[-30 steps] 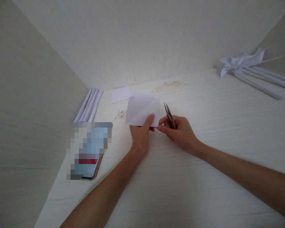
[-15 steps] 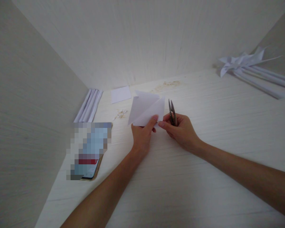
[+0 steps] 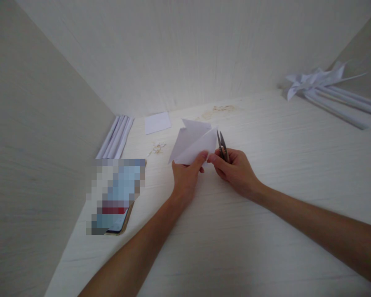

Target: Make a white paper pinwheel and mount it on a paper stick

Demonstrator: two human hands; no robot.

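Note:
A white sheet of paper [image 3: 191, 142] with cuts running in from its corners is pinched in my left hand [image 3: 187, 175], thumb on top and fingers underneath. Beside it, my right hand [image 3: 233, 167] is closed around a small pair of thread snips [image 3: 223, 148], whose two blades point up and away, slightly apart. The thumb and a fingertip of that hand meet at the paper's near right corner. Whether they hold anything small there is too fine to tell.
Rolled paper sticks [image 3: 116, 136] lie at the left wall, near a square of paper [image 3: 157, 123] and a small pile of thin scraps [image 3: 158, 148]. A phone [image 3: 123, 198], partly blurred, rests at left. Paper pinwheels [image 3: 315, 80] on sticks lie at the far right.
The paper has shifted a little to the right and turned slightly. The right thumb and fingertip have come closer to its corner, and the snips have tilted a bit left.

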